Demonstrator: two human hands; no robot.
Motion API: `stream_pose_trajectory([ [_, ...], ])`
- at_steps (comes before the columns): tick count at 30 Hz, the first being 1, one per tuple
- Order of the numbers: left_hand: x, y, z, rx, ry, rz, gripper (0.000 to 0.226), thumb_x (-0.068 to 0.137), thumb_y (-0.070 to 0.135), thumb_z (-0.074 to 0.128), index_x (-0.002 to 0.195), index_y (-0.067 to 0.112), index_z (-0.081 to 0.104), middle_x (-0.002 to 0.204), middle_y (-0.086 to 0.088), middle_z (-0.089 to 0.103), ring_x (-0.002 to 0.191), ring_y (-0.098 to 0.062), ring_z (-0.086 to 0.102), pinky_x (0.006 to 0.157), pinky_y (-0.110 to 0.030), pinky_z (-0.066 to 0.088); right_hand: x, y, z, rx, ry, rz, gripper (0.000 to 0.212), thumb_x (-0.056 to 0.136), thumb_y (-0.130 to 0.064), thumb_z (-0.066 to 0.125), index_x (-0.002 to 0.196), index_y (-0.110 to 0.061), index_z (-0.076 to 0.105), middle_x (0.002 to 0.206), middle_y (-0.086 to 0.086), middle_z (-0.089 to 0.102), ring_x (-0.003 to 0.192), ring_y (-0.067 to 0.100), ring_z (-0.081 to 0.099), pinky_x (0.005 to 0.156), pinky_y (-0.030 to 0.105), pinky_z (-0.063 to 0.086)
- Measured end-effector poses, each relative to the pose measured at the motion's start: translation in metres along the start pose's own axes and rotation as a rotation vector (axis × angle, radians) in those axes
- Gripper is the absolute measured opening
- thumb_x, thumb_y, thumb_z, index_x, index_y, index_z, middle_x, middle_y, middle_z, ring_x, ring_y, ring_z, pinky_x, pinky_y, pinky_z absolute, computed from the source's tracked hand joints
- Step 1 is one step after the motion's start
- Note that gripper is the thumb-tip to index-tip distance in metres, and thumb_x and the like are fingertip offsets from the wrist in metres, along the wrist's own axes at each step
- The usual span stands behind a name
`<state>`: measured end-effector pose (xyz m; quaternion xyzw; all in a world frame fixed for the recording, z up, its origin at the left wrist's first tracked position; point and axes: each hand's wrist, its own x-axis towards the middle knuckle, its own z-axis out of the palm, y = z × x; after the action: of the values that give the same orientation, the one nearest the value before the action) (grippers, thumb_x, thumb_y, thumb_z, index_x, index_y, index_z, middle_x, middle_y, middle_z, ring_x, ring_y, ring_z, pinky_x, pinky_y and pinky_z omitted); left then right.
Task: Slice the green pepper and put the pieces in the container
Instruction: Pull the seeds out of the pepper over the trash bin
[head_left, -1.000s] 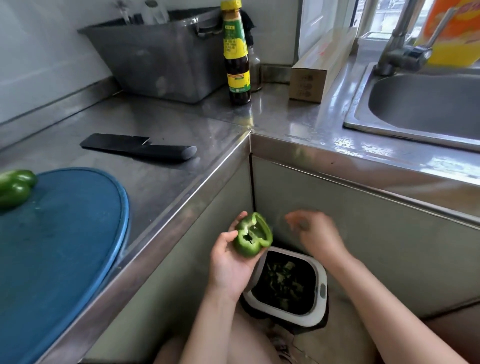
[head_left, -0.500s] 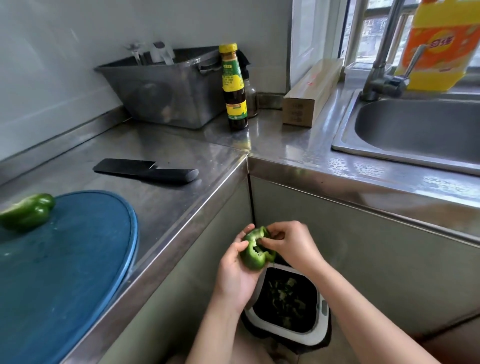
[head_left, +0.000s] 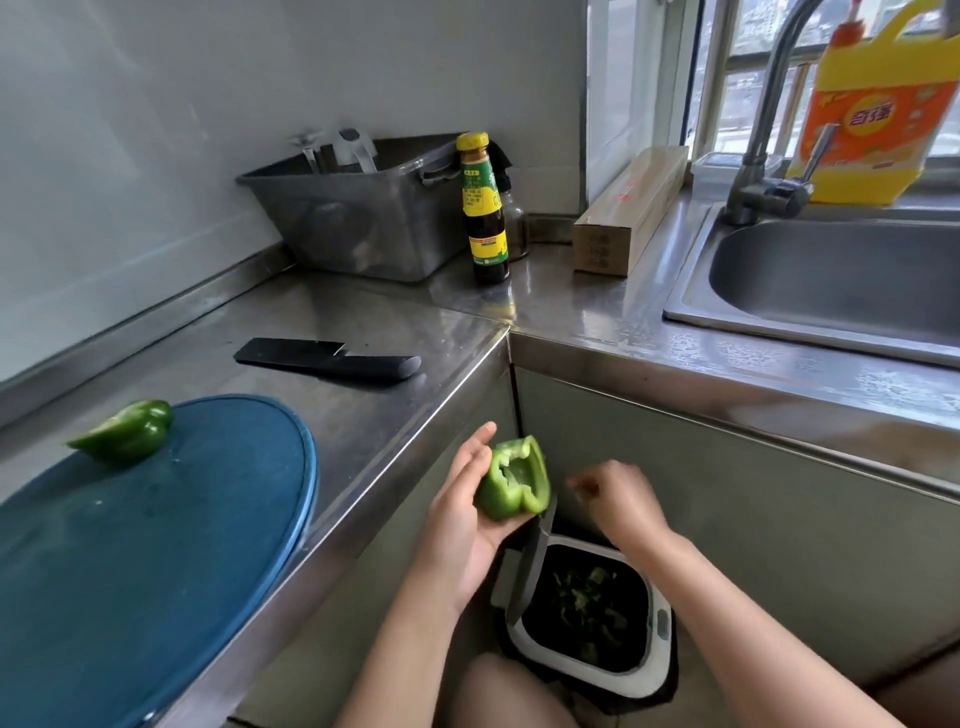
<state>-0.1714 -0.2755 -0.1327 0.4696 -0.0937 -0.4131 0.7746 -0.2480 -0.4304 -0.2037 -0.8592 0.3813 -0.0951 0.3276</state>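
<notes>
The left hand (head_left: 462, 525) holds a pepper half (head_left: 514, 480) in front of the cabinet, below the counter (head_left: 395, 322) edge; the half lies against the palm and fingers, at 3 o'clock from the palm, with its hollow cut side facing up and toward the right hand (head_left: 621, 501). The right hand is near the half, at its 3 o'clock and clear of it; it is blurred, its fingers curled in, and I cannot tell whether they pinch anything. Both hands are above an open bin (head_left: 660, 618) on the floor at 6 o'clock from them; green scraps lie inside it.

A second pepper half (head_left: 124, 431) lies cut side down on the far rim of the blue board (head_left: 156, 561), at 9 o'clock from the hands and well apart from them; a black knife (head_left: 327, 358) lies flat on the counter at 11 o'clock from the hands, just beyond the board. A metal tub (head_left: 363, 218) and a sauce bottle (head_left: 485, 208) stand in the counter's back corner at 12 o'clock; the sink (head_left: 691, 296) is at 2 o'clock.
</notes>
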Motion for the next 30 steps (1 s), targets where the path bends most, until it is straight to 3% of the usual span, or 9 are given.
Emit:
stream_pose_trajectory([
  [3, -0.015, 0.027, 0.007, 0.006, -0.051, -0.036, 0.025, 0.093, 0.028, 0.044, 0.108, 0.02, 0.063, 0.108, -0.008, 0.066, 0.1, -0.024, 0.062, 0.082, -0.048, 0.052, 0.002, -0.002, 0.0, -0.1, -0.022, 0.054, 0.02, 0.088, -0.027, 0.057, 0.088, -0.014, 0.071, 0.087, 0.009, 0.072, 0.087, 0.028, 0.067, 0.066, 0.029, 0.047],
  [5, -0.026, 0.045, 0.01, -0.013, -0.058, -0.054, 0.029, 0.083, 0.027, 0.056, 0.108, 0.015, 0.06, 0.109, -0.012, 0.064, 0.098, -0.027, 0.064, 0.081, -0.049, 0.054, 0.001, -0.005, -0.003, -0.13, 0.013, 0.052, 0.017, 0.084, -0.016, 0.057, 0.091, -0.016, 0.072, 0.094, 0.009, 0.072, 0.092, 0.027, 0.066, 0.071, 0.029, 0.049],
  [10, -0.052, 0.077, 0.005, 0.164, -0.101, 0.049, 0.062, 0.069, -0.015, 0.057, 0.124, 0.011, 0.051, 0.113, -0.012, 0.062, 0.099, -0.028, 0.065, 0.085, -0.044, 0.055, -0.002, -0.017, -0.015, -0.077, 0.017, 0.018, 0.025, 0.077, -0.002, 0.058, 0.083, -0.025, 0.066, 0.097, 0.007, 0.07, 0.097, 0.027, 0.063, 0.071, 0.025, 0.043],
  [12, -0.059, 0.089, -0.001, 0.281, -0.05, 0.114, 0.061, 0.073, -0.025, 0.05, 0.12, 0.014, 0.052, 0.112, -0.01, 0.061, 0.096, -0.024, 0.064, 0.082, -0.041, 0.056, -0.003, -0.02, -0.02, -0.069, -0.004, 0.015, 0.026, 0.074, -0.002, 0.061, 0.07, -0.027, 0.059, 0.089, 0.005, 0.069, 0.091, 0.026, 0.064, 0.067, 0.023, 0.04],
  [14, -0.065, 0.104, -0.007, 0.394, 0.015, 0.183, 0.058, 0.076, -0.026, 0.049, 0.114, 0.017, 0.054, 0.112, -0.01, 0.059, 0.096, -0.023, 0.063, 0.08, -0.04, 0.057, -0.006, -0.026, -0.027, -0.051, 0.004, 0.026, 0.016, 0.075, -0.011, 0.069, 0.066, -0.024, 0.065, 0.081, 0.006, 0.069, 0.085, 0.025, 0.065, 0.064, 0.022, 0.038],
  [16, -0.073, 0.121, -0.015, 0.486, 0.083, 0.242, 0.054, 0.076, -0.022, 0.056, 0.113, 0.018, 0.055, 0.115, -0.011, 0.058, 0.099, -0.024, 0.062, 0.079, -0.039, 0.057, -0.007, -0.033, -0.034, -0.07, 0.042, 0.017, 0.005, 0.077, -0.022, 0.072, 0.077, -0.017, 0.072, 0.086, 0.009, 0.071, 0.087, 0.027, 0.065, 0.064, 0.023, 0.04],
  [20, -0.088, 0.157, -0.043, 0.744, 0.324, 0.325, 0.042, 0.073, 0.01, 0.077, 0.108, 0.021, 0.057, 0.107, -0.004, 0.063, 0.092, -0.018, 0.066, 0.08, -0.035, 0.057, -0.012, -0.053, -0.042, -0.107, 0.108, -0.069, 0.018, 0.08, -0.021, 0.065, 0.098, -0.022, 0.07, 0.097, 0.004, 0.072, 0.097, 0.026, 0.064, 0.079, 0.029, 0.049],
  [26, -0.1, 0.209, -0.111, 0.976, 0.721, 0.309, 0.049, 0.073, 0.042, 0.074, 0.108, 0.012, 0.058, 0.094, -0.008, 0.069, 0.076, -0.02, 0.066, 0.066, -0.031, 0.054, -0.037, -0.141, -0.061, 0.084, 0.28, -0.416, 0.005, 0.079, -0.017, 0.067, 0.08, -0.012, 0.068, 0.08, 0.003, 0.067, 0.079, 0.024, 0.059, 0.069, 0.03, 0.044],
  [30, -0.11, 0.232, -0.157, 1.099, 0.979, 0.188, 0.069, 0.064, 0.053, 0.075, 0.104, 0.002, 0.051, 0.103, -0.016, 0.066, 0.093, -0.034, 0.064, 0.08, -0.042, 0.052, -0.044, -0.197, -0.06, 0.23, 0.202, -0.58, 0.018, 0.074, -0.012, 0.074, 0.071, -0.019, 0.057, 0.077, -0.002, 0.062, 0.071, 0.015, 0.054, 0.064, 0.025, 0.038],
])
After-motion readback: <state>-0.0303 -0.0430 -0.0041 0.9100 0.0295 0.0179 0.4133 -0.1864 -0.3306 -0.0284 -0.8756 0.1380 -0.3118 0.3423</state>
